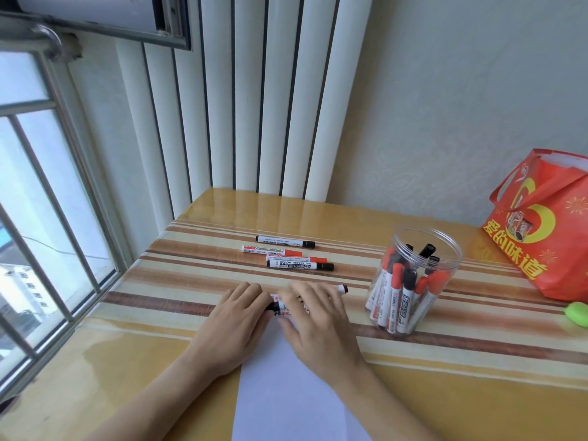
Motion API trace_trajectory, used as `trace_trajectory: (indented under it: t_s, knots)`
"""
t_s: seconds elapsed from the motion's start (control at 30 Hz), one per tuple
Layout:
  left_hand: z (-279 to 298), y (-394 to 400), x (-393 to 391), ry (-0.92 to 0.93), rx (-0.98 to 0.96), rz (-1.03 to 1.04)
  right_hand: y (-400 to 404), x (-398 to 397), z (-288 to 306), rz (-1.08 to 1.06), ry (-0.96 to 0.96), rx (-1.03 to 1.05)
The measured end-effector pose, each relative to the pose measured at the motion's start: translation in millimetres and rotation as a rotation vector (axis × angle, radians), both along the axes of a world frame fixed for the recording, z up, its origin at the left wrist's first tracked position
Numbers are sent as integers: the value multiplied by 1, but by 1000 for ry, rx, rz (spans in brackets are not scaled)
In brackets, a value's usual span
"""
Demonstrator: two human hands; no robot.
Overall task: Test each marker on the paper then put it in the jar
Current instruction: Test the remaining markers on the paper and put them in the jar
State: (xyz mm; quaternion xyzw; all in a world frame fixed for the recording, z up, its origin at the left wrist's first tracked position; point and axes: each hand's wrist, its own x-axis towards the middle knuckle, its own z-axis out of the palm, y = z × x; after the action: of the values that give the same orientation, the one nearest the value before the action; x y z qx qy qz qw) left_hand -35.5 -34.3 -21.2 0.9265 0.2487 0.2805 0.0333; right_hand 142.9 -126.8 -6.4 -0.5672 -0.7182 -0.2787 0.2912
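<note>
Four markers point(294, 253) wait untested; many fill the jar point(413, 281). My left hand point(238, 316) and right hand point(313, 313) grasp a marker point(342, 288) over the paper point(286, 402).

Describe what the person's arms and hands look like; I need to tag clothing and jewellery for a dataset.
Both forearms are bare as far as the picture shows: no sleeves, gloves, watch or bracelet in view. The left hand and right hand show no rings on the visible fingers. No markings can be made out on them.
</note>
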Motion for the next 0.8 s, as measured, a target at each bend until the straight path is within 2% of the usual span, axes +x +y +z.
trace_trajectory:
  t_s: [0.17, 0.3, 0.5, 0.8]
  knots:
    - [2, 2, -2, -4, -86, -105, 3, -5, -15, 1, -54, -56]
    - [-2, 5, -2, -32, -90, -108, -3, -11, -19, 18, -17, -131]
    - [-2, 5, -2, -55, -62, -120, 1, -8, -21, -6, -65, -82]
    - [-3, 6, -3, -97, -77, -135, -1, -10, -13, -3, -46, -169]
